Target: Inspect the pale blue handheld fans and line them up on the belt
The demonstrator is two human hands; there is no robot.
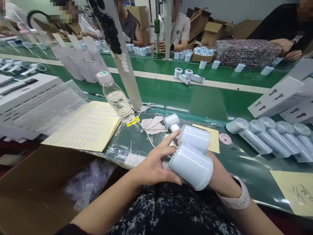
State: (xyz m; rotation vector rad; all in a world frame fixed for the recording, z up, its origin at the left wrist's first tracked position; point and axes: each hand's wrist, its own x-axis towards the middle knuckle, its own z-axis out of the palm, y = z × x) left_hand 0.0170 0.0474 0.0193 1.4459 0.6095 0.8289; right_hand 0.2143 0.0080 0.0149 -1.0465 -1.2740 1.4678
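Note:
Two pale blue-white cylinders lie side by side between my hands, the larger one [192,166] nearer my body and the other [195,138] just beyond it. My left hand [158,165] curls round their left ends, thumb below and fingers above. Behind their right side is my right hand [216,166]; its fingers are hidden by the cylinders. A white watch strap [238,197] circles the right wrist. Just past the cylinders a smaller cylindrical piece [171,120] lies on the green table beside a crumpled tissue [154,125].
A water bottle [117,98] and a yellow label sheet [82,125] stand left of centre. Several handheld fans [257,138] line the right side. An open carton [33,190] is at lower left. Beyond the green conveyor [207,98], several people work.

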